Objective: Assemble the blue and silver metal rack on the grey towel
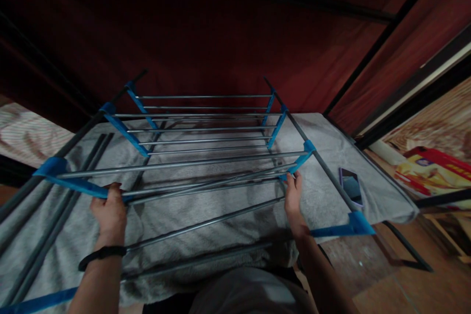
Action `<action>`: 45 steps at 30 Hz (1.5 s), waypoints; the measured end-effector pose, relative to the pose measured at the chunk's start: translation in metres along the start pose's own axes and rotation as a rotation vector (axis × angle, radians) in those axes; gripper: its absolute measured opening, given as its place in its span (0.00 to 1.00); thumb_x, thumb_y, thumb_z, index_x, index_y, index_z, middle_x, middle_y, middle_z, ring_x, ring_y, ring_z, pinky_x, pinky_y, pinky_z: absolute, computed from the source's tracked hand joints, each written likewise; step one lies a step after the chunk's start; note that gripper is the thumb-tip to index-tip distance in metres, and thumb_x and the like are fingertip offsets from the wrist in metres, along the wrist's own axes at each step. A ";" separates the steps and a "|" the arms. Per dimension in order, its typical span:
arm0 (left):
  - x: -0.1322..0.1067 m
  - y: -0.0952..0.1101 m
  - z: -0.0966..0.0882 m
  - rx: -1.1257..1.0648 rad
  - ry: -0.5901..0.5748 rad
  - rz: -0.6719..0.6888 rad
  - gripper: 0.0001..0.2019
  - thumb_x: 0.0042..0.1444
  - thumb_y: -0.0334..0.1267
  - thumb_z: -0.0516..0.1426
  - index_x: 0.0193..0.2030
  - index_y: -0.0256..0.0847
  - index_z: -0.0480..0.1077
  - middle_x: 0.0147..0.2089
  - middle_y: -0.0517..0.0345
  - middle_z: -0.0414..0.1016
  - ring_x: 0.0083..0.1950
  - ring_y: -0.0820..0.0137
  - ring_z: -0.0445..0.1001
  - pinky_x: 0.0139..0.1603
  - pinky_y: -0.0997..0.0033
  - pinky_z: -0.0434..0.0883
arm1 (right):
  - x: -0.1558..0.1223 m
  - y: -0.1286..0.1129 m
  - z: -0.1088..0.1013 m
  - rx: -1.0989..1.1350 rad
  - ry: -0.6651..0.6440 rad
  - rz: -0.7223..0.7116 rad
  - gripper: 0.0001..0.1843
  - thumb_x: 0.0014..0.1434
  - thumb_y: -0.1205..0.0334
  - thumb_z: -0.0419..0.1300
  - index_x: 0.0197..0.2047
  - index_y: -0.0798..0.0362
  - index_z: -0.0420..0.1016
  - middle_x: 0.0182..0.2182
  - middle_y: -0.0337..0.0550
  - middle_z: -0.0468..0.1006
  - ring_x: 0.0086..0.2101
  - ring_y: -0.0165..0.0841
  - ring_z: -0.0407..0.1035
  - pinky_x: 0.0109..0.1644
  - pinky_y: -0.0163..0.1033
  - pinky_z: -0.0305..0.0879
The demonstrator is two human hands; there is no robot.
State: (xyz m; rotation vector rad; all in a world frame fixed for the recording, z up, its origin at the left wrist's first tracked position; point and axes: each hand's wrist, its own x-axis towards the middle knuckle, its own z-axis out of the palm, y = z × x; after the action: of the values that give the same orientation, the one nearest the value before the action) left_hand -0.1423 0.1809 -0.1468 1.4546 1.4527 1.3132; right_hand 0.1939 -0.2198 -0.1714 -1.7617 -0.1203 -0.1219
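Two bare hands grip a metal rack [184,164] resting on a gray blanket [307,125] — the left hand [109,208] closed around the end of one blue bracket [79,185], the right hand [293,194] pinching the end of the opposite bracket [303,159]. Holding both ends likely keeps the rods between them from twisting. The blanket probably cushions the tubes — a phone [351,186] lies beyond the side tube [333,179], apparently clear of the bars.

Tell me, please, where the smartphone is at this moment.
In the head view, the smartphone lies at the right on the grey plush cloth, just right of a side tube of the metal rack, past the right hand.
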 end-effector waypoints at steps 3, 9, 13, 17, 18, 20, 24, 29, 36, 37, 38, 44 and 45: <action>0.001 0.000 0.000 0.003 -0.003 0.000 0.15 0.49 0.46 0.58 0.37 0.35 0.76 0.28 0.61 0.68 0.34 0.67 0.67 0.39 0.65 0.66 | -0.007 -0.004 0.003 -0.083 0.037 -0.041 0.33 0.60 0.40 0.53 0.60 0.55 0.66 0.56 0.55 0.67 0.58 0.44 0.60 0.64 0.51 0.55; 0.001 0.001 0.000 0.052 0.033 0.028 0.14 0.49 0.44 0.57 0.34 0.35 0.76 0.25 0.63 0.67 0.32 0.68 0.66 0.37 0.67 0.65 | -0.002 -0.014 -0.004 -0.063 0.065 0.052 0.32 0.60 0.38 0.54 0.59 0.53 0.65 0.51 0.50 0.70 0.52 0.41 0.64 0.60 0.46 0.59; 0.004 -0.004 0.002 0.020 0.043 0.039 0.14 0.47 0.44 0.58 0.34 0.36 0.77 0.24 0.64 0.66 0.31 0.70 0.65 0.35 0.69 0.63 | 0.002 -0.024 -0.004 0.041 -0.065 0.105 0.29 0.57 0.39 0.58 0.55 0.49 0.67 0.40 0.42 0.75 0.40 0.38 0.70 0.49 0.43 0.66; 0.006 -0.006 0.002 -0.013 0.041 0.034 0.13 0.45 0.44 0.59 0.33 0.37 0.76 0.25 0.65 0.66 0.31 0.70 0.65 0.34 0.70 0.62 | -0.004 -0.030 0.007 0.349 -0.111 0.185 0.25 0.53 0.43 0.65 0.48 0.47 0.67 0.36 0.36 0.75 0.33 0.32 0.70 0.41 0.39 0.69; 0.006 -0.006 0.002 -0.013 0.038 0.031 0.13 0.45 0.44 0.59 0.33 0.37 0.76 0.25 0.65 0.66 0.31 0.70 0.65 0.34 0.70 0.62 | -0.006 -0.031 0.009 0.429 -0.109 0.203 0.25 0.52 0.44 0.66 0.47 0.47 0.67 0.36 0.35 0.75 0.32 0.31 0.70 0.41 0.39 0.69; 0.005 -0.004 0.001 -0.007 0.032 0.019 0.12 0.45 0.44 0.59 0.32 0.38 0.76 0.24 0.65 0.65 0.31 0.69 0.65 0.34 0.69 0.62 | -0.008 -0.033 0.012 0.518 -0.108 0.216 0.24 0.52 0.46 0.67 0.46 0.48 0.67 0.36 0.35 0.74 0.33 0.29 0.69 0.43 0.38 0.69; 0.003 -0.001 0.001 -0.006 0.035 0.012 0.10 0.46 0.43 0.59 0.31 0.40 0.75 0.24 0.65 0.66 0.31 0.69 0.65 0.34 0.69 0.62 | -0.009 -0.037 0.013 0.541 -0.116 0.200 0.20 0.55 0.48 0.66 0.44 0.51 0.67 0.36 0.35 0.74 0.35 0.28 0.68 0.45 0.38 0.68; 0.002 0.001 0.001 -0.008 0.030 0.011 0.10 0.45 0.44 0.60 0.31 0.41 0.75 0.23 0.66 0.65 0.30 0.68 0.65 0.34 0.69 0.62 | -0.008 -0.033 0.015 0.546 -0.099 0.185 0.20 0.56 0.49 0.66 0.44 0.51 0.66 0.36 0.35 0.73 0.34 0.27 0.66 0.43 0.37 0.66; -0.001 0.003 0.000 -0.001 0.030 -0.002 0.11 0.46 0.45 0.59 0.32 0.40 0.77 0.24 0.66 0.66 0.30 0.69 0.65 0.33 0.71 0.61 | -0.008 -0.025 0.020 0.543 -0.080 0.159 0.17 0.58 0.51 0.64 0.45 0.49 0.65 0.37 0.34 0.74 0.34 0.27 0.66 0.44 0.37 0.65; -0.001 0.003 -0.001 0.009 0.026 -0.011 0.12 0.46 0.45 0.59 0.32 0.40 0.77 0.24 0.66 0.66 0.30 0.70 0.65 0.33 0.71 0.60 | -0.008 -0.025 0.020 0.545 -0.077 0.155 0.17 0.58 0.51 0.64 0.45 0.49 0.65 0.37 0.33 0.74 0.34 0.27 0.66 0.44 0.37 0.65; -0.001 0.004 -0.001 0.013 0.022 -0.018 0.12 0.46 0.46 0.60 0.32 0.40 0.77 0.24 0.66 0.66 0.30 0.70 0.65 0.33 0.71 0.60 | -0.008 -0.025 0.021 0.546 -0.073 0.152 0.17 0.58 0.51 0.64 0.46 0.49 0.66 0.36 0.33 0.74 0.34 0.27 0.66 0.44 0.36 0.65; -0.001 0.005 -0.001 0.012 0.020 -0.009 0.12 0.47 0.44 0.59 0.34 0.41 0.78 0.26 0.66 0.68 0.33 0.69 0.67 0.35 0.71 0.62 | -0.007 -0.021 0.022 0.552 -0.060 0.171 0.16 0.56 0.51 0.64 0.44 0.48 0.67 0.36 0.33 0.75 0.33 0.28 0.67 0.42 0.36 0.66; -0.001 0.004 -0.001 0.013 0.024 -0.012 0.12 0.47 0.44 0.59 0.35 0.41 0.78 0.26 0.66 0.68 0.33 0.69 0.67 0.35 0.71 0.62 | -0.007 -0.021 0.022 0.554 -0.061 0.175 0.16 0.56 0.51 0.64 0.45 0.47 0.68 0.36 0.33 0.75 0.34 0.28 0.67 0.42 0.36 0.66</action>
State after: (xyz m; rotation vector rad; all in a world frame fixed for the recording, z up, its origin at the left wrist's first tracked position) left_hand -0.1421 0.1793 -0.1424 1.4413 1.4860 1.3205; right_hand 0.1847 -0.1943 -0.1566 -1.2160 -0.0372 0.0871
